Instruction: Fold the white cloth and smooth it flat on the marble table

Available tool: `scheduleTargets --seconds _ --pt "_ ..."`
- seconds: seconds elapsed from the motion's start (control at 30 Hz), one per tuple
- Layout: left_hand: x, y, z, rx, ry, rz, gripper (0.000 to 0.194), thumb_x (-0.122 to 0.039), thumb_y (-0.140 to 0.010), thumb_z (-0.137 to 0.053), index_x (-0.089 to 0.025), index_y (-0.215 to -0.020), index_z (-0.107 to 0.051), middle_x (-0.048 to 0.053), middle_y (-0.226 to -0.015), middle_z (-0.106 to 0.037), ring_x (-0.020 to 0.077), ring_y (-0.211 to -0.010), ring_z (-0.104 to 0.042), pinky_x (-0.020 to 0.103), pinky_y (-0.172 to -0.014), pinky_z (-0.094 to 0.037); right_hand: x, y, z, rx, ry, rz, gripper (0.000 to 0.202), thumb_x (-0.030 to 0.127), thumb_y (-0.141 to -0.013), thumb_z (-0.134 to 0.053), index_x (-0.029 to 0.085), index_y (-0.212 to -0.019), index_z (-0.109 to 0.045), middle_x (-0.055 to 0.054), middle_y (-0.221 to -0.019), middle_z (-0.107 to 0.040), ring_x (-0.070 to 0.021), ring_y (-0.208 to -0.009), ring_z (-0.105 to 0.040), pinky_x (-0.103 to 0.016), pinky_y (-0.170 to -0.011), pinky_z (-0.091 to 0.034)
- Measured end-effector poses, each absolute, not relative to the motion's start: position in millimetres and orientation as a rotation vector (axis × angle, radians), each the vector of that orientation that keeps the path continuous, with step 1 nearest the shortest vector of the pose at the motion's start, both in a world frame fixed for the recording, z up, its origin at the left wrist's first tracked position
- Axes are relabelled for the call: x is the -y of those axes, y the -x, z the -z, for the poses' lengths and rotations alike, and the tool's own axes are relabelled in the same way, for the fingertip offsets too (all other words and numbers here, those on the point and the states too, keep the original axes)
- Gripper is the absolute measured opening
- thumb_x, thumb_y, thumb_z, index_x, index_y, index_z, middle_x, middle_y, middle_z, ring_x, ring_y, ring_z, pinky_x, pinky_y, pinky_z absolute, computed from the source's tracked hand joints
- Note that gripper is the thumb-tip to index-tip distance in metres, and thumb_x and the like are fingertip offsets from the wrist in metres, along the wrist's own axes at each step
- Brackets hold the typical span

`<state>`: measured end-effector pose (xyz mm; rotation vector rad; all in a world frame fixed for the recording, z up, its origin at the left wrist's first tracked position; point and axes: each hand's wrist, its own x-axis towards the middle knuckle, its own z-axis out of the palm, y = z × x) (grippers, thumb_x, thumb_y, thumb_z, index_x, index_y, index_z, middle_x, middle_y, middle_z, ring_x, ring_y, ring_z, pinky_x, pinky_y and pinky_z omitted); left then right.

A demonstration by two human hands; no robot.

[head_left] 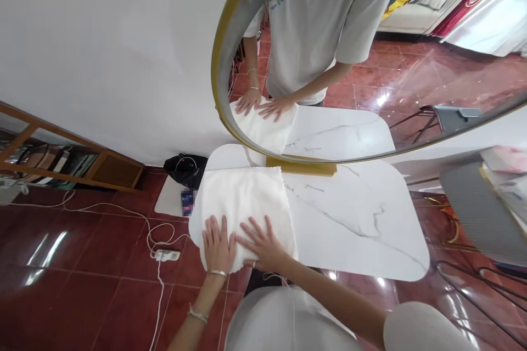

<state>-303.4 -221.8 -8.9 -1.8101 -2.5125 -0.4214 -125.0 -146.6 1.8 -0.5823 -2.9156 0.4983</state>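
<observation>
A white cloth point(247, 192) with a scalloped edge lies spread over the left end of a white marble-patterned table point(354, 225). Flat on the cloth's near left part rests my left hand point(218, 247), fingers stretched out and pointing away from me. My right hand point(263, 247) lies just beside it, its fingers spread on the cloth and reaching toward the left. Both palms press down and neither hand grips anything. Slight creases run across the cloth, which overhangs the table's near left edge.
A large round gold-rimmed mirror point(220, 66) stands on a gold base point(304, 167) at the table's back, reflecting my arms and a seated person. A power strip point(167, 255) with cables lies on the red tiled floor at left. A black bag point(187, 170) and wooden cabinet point(115, 170) stand beyond.
</observation>
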Motion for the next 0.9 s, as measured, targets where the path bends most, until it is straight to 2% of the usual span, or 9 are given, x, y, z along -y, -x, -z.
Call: scheduleTargets --seconds 0.13,0.3,0.47,0.57,0.73,0.9 --pt "177.5 272.4 9.2 2.453 1.974 0.471 0.057 -0.032 -0.094 -0.042 -0.014 -0.148 -0.033 0.018 -0.159 -0.016 0.0332 -0.148 -0.010 0.057 -0.116 -0.020 120.2 84.5 0.9 2.866 0.732 -0.436 0.078 0.069 -0.091 -0.034 0.030 -0.154 -0.011 -0.005 -0.161 -0.012 -0.0347 -0.147 -0.002 -0.067 -0.111 0.012" --pt "97.7 232.3 2.9 2.389 2.142 0.568 0.054 -0.033 -0.093 -0.043 -0.010 -0.141 -0.043 0.019 -0.158 -0.020 0.0326 -0.148 -0.009 0.058 -0.116 -0.018 95.9 35.8 -2.4 2.842 0.924 -0.366 0.076 0.066 -0.090 -0.042 0.031 -0.153 -0.016 -0.005 -0.160 -0.017 -0.0319 -0.147 -0.009 -0.062 -0.114 0.007" --pt "38.8 202.7 -1.4 2.355 2.207 0.612 0.054 -0.033 -0.095 -0.038 -0.016 -0.146 -0.036 0.014 -0.160 -0.018 0.0322 -0.149 -0.006 0.059 -0.116 -0.018 106.3 14.8 -1.4 2.815 1.012 -0.355 0.075 0.064 -0.091 -0.042 0.031 -0.153 -0.016 -0.005 -0.161 -0.015 -0.0318 -0.147 -0.008 -0.061 -0.114 0.010" --pt "36.5 201.8 0.2 2.319 2.215 0.590 0.056 -0.033 -0.093 -0.042 -0.018 -0.147 -0.035 0.011 -0.160 -0.019 0.0337 -0.148 -0.004 0.058 -0.117 -0.016 113.6 15.1 -0.4 2.791 1.067 -0.378 0.076 0.066 -0.090 -0.041 0.031 -0.154 -0.015 -0.006 -0.161 -0.015 -0.0326 -0.147 -0.008 -0.062 -0.113 0.011" --pt "59.1 229.3 1.8 2.313 2.181 0.569 0.050 -0.032 -0.093 -0.043 -0.026 -0.143 -0.044 0.007 -0.158 -0.027 0.0310 -0.147 -0.016 0.055 -0.116 -0.021 115.5 36.6 0.2 2.799 1.013 -0.485 0.077 0.070 -0.089 -0.039 0.035 -0.153 -0.014 -0.006 -0.161 -0.010 -0.0340 -0.147 -0.007 -0.067 -0.111 0.009" --pt "85.8 283.1 0.8 2.392 1.958 0.552 0.046 -0.030 -0.094 -0.041 -0.024 -0.138 -0.052 0.010 -0.155 -0.034 0.0332 -0.145 -0.024 0.055 -0.114 -0.025 112.8 82.8 -9.2 2.863 0.782 -0.656 0.077 0.069 -0.089 -0.040 0.035 -0.153 -0.013 -0.004 -0.161 -0.008 -0.0336 -0.148 -0.004 -0.067 -0.111 0.009"
